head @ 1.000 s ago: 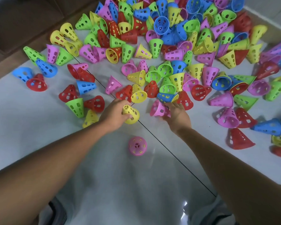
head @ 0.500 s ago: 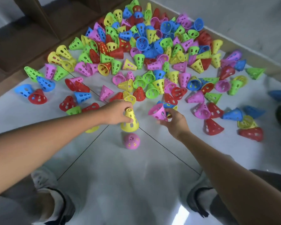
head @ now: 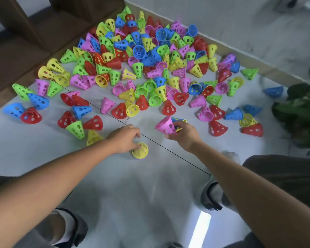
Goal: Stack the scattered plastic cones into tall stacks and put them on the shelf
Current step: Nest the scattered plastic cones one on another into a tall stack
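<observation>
Dozens of perforated plastic cones (head: 140,72) lie scattered over the pale floor (head: 132,194) ahead of me, red, yellow, green, blue and pink, thickest toward the wall and thinning out near my hands. At far left the dark wooden shelf (head: 21,42) stands beside the pile, with no cones on it that I can see.

My left hand (head: 123,139) reaches down to the yellow cone (head: 140,150), which now sits upright on the floor just in front of me; my curled fingertips pinch its narrow top. Half a second ago I held this cone above a pink one standing there; now the yellow covers that spot and the pink one no longer shows, so it appears to be nested underneath, though I cannot see it.

Further right, my right hand (head: 183,135) is raised off the floor, gripping a pink cone (head: 166,125) tilted with its wide mouth toward the left. Behind it, also in that hand, a blue and yellow cone (head: 178,120) peeks out. This hand has barely shifted from before.

At far right, green plant leaves (head: 301,108) come into view.
</observation>
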The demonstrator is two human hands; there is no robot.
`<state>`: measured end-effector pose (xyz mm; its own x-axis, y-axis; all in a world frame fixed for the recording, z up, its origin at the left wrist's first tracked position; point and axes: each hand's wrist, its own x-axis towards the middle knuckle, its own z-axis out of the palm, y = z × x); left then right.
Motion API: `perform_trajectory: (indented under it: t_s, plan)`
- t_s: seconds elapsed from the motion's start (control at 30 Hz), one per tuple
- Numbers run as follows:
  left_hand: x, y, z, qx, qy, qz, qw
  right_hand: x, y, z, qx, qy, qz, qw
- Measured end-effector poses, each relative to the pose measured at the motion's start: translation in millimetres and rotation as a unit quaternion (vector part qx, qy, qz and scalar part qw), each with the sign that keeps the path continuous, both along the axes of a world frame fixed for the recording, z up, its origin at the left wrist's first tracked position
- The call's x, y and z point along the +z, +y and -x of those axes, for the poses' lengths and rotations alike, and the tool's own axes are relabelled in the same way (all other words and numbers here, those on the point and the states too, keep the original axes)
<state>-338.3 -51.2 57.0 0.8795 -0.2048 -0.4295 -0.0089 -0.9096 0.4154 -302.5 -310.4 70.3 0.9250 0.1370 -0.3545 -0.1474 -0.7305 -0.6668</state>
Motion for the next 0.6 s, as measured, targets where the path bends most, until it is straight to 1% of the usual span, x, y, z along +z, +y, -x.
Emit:
perform_trajectory:
  t_s: [0.07, 0.13, 0.2, 0.27, 0.47, 0.6]
  plan:
    - [9, -2, -2, 0.033, -0.016, 0.037, 0.999, 3, 6, 5, 0.002, 0.0, -0.014, 1.0]
    - [19, -7, -4, 0.089, -0.02, 0.115, 0.989, 7, 12, 8, 0.007, -0.007, -0.028, 1.0]
    - [29, -15, -3, 0.157, 0.015, 0.209, 0.965, 11, 20, 11, 0.012, -0.017, -0.046, 0.999]
    - [35, -24, -2, 0.215, 0.062, 0.276, 0.935, 15, 29, 13, 0.015, -0.023, -0.069, 0.997]
    - [33, -26, 1, 0.319, 0.039, 0.34, 0.884, 21, 48, 16, 0.022, -0.029, -0.102, 0.994]
    - [31, -24, -3, 0.357, -0.001, 0.36, 0.862, 16, 48, 16, 0.007, -0.018, -0.106, 0.994]
